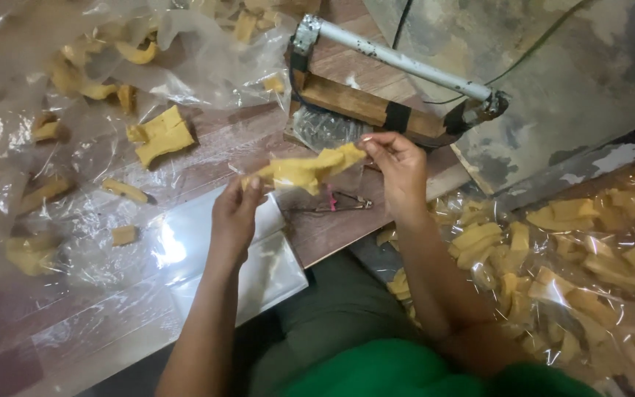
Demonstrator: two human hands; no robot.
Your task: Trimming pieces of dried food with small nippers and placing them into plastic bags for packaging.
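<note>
Head view. The person sits at a low wooden counter (347, 228) and holds a small clear bag of yellow snack pieces (306, 170) in the air above it, between both hands. The left hand (235, 213) is closed on the bag's left end, fingers curled under it. The right hand (398, 167) pinches the right end between thumb and fingertips (367, 144). The bag lies roughly level, its right end slightly higher, just in front of the sealer (387, 88), a wooden block with a white bar hinged above it. The bar stands raised, and a strip of clear film lies at the block's front edge.

Small pliers with a pink grip (339, 202) lie on the counter below the bag. A white tray (273, 272) sits near the left forearm. Loose yellow pieces (159, 136) are scattered on plastic sheeting (60, 213) to the left; a heap of filled bags (575, 257) lies to the right.

Judgement on the step: the bag appears to be held ready for closing. Good handling would mean keeping the open mouth pinched flat and free of crumbs, with the pieces shaken back toward the left hand. The film should stay taut between the two hands so it lies without creases. Which end is the mouth cannot be told from here.
</note>
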